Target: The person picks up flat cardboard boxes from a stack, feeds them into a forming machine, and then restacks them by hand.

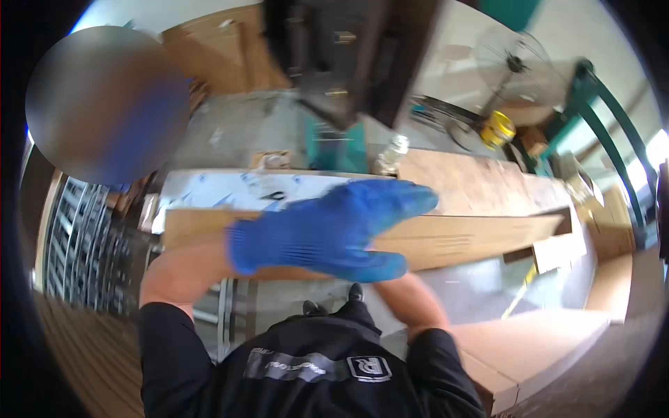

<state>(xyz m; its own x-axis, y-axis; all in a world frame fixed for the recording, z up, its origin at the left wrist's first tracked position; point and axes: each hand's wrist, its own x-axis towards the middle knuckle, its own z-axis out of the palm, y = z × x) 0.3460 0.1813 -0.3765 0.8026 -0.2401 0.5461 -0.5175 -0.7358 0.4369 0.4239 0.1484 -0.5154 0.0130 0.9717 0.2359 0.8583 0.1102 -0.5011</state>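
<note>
My left hand [327, 226], in a blue knitted glove with a teal coated palm side, reaches across in front of me. Its fingers point right and are stretched out, with the thumb apart below them. I see nothing held in it. My right forearm comes up from the lower right and passes behind the left glove, so my right hand is hidden there. Beyond and below the glove lies a long brown cardboard piece [474, 240]. Behind it is a white sheet with blue marks [230, 188], with a small dark object [274, 197] on it.
A dark machine part [345, 56] hangs overhead. A clear bottle [394, 153] stands by a plywood-like board [460, 184]. Metal racks [77, 244] are at left; an open cardboard box [536, 341] is at lower right. A yellow bucket [497, 129] and a fan [514, 64] stand behind.
</note>
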